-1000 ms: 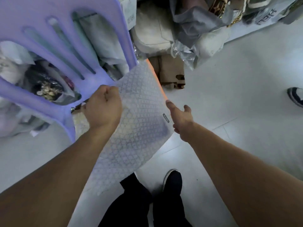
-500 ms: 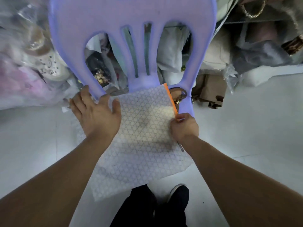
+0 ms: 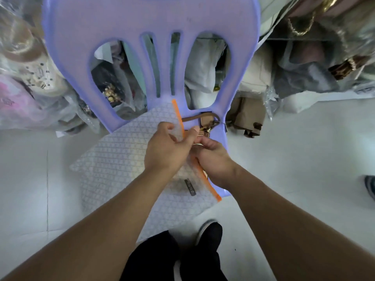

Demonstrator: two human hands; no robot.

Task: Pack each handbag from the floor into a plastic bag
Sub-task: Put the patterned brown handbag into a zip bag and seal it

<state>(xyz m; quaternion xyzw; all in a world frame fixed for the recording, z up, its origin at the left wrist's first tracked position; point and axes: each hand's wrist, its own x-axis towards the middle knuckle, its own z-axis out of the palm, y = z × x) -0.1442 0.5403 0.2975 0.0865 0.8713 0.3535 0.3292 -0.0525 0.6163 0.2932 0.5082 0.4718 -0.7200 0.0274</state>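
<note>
- Left hand [image 3: 168, 151], flat before, now pinches the orange-zipped, diamond-patterned translucent plastic bag [image 3: 121, 165] at its mouth.
- Right hand [image 3: 213, 159] grips the brown handbag strap [image 3: 191, 119], which pokes out at twelve o'clock over the lilac plastic chair [image 3: 150, 17].

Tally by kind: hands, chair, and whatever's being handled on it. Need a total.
hands: 2 (left hand, right hand)
purple plastic chair: 1
bubble-wrap zip bag: 1
brown strap with gold clasp: 1
Total: 5
</note>
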